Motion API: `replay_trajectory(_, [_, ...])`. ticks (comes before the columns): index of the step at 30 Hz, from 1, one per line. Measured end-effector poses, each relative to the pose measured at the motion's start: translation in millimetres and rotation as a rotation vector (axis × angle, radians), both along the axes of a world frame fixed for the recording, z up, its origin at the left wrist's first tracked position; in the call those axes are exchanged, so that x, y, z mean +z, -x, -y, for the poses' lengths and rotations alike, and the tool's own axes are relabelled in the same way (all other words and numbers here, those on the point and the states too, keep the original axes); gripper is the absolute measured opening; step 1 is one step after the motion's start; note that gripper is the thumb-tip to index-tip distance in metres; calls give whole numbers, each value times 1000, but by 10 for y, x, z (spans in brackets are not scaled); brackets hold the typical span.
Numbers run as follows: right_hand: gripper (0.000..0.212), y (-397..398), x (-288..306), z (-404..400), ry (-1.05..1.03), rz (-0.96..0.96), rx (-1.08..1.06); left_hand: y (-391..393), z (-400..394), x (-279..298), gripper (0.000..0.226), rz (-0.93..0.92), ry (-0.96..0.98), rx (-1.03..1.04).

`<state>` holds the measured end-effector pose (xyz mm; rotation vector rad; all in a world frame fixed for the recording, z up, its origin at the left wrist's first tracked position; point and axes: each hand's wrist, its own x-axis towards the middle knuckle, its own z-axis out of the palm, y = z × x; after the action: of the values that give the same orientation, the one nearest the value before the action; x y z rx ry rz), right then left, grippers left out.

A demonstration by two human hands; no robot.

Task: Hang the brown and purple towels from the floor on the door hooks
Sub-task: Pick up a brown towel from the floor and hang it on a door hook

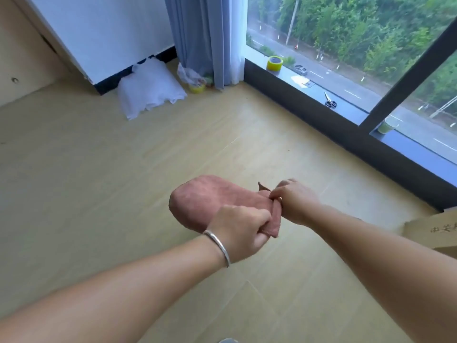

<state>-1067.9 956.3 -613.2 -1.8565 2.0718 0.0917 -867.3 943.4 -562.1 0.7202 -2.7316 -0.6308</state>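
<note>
Now both hands hold the brown towel [210, 201] up above the floor [99, 157], near the middle of the view. The left hand [241, 231], a silver bangle [218, 246] on its wrist, has its fingers curled round one bunched end; the right hand [294, 201] pinches a corner just beside it. Scissors [330, 101] and a tape roll [274, 63] lie on the far window sill [351, 105].

Both arms reach forward, hands close together: left hand [241, 230] fisted, right hand [295, 201] pinching with curled fingers
</note>
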Motion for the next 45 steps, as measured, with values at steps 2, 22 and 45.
replay_trajectory(2, [32,-14,-292,-210,-142,-97,86,37,-376,-378,18,193,-150,46])
replay_trajectory(22, [73,-727,-3174,-1183,-335,-196,176,-1339,-571,-3690,47,909,-158,336])
replay_trajectory(45, [25,-212,-5364,-426,-56,-329,271,-1045,160,-5997,28,769,128,362])
